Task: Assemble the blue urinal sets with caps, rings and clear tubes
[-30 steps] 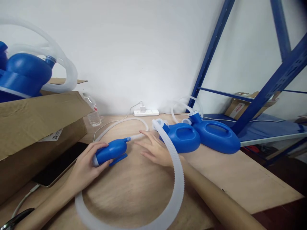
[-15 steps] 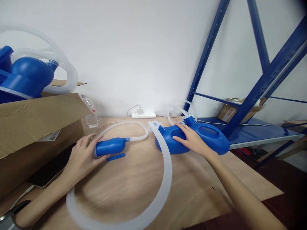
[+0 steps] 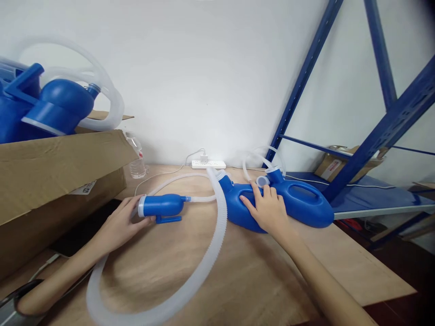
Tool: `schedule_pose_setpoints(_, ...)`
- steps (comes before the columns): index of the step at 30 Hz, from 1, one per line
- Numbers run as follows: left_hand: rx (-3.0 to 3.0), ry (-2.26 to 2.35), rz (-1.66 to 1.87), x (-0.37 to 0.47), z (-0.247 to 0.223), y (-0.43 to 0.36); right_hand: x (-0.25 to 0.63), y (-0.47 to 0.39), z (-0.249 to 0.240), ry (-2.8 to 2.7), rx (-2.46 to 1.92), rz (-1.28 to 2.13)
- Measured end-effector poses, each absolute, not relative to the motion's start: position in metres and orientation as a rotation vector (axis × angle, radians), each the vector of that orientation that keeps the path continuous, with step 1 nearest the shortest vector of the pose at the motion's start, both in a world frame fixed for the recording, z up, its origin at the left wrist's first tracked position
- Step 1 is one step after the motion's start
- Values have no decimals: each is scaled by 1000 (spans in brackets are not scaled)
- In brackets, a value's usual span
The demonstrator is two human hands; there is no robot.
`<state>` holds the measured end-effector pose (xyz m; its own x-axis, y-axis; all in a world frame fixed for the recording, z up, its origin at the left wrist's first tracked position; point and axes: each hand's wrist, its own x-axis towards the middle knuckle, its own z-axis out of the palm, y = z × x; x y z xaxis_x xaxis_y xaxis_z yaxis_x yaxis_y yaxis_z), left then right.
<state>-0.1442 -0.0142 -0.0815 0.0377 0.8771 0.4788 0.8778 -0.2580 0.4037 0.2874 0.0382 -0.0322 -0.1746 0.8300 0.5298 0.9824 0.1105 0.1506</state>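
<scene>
My left hand [image 3: 127,222] curls around the white-rimmed end of a blue funnel-shaped urinal head [image 3: 165,205], thumb below and fingers above. A small blue handle hangs under that head, and a clear thin hose leaves its narrow end. On the right, my right hand [image 3: 268,206] is closed over the handle of a blue urinal bottle [image 3: 234,203] lying on its side. A thick ribbed translucent hose [image 3: 204,267] loops from near this bottle's neck toward the front. Beside it lies a second blue bottle [image 3: 309,208], with a round white cap [image 3: 262,181] near its neck.
At left, a cardboard box [image 3: 61,167] holds more blue urinal parts [image 3: 64,104] and hoses. A dark phone-like slab lies by it. Behind are a water bottle [image 3: 137,158] and a power strip [image 3: 208,164]. A blue metal shelf [image 3: 374,194] stands right of the wooden table [image 3: 272,280].
The view has shifted slightly. My left hand has moved back along the urinal head, baring its white rim. The right-hand bottle has turned, its neck now more visible, and the ribbed hose has swung left.
</scene>
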Motion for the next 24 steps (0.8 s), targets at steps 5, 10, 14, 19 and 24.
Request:
schedule_pose_setpoints(5, -2396, -2168, -1374, -131, -77, -19, 270, 21, -26, -2107, -1729, -737)
schedule_pose_setpoints(10, -2679, -2151, -1614, -124, -62, -28, 251, 19, -18, -2160, -1786, -654)
schedule_pose_setpoints(14, -2877, -1863, -1595, -117, -66, -33, 236, 20, -4, -2197, -1865, -584)
schedule_pose_setpoints(19, -3002, -1628, -1499, -92, -78, -30, 233, 20, 11, -2303, -1672, -43)
schedule_pose_setpoints(24, -2932, -1636, -1413, -52, -77, -20, 239, 26, -3, -2077, -1417, 444)
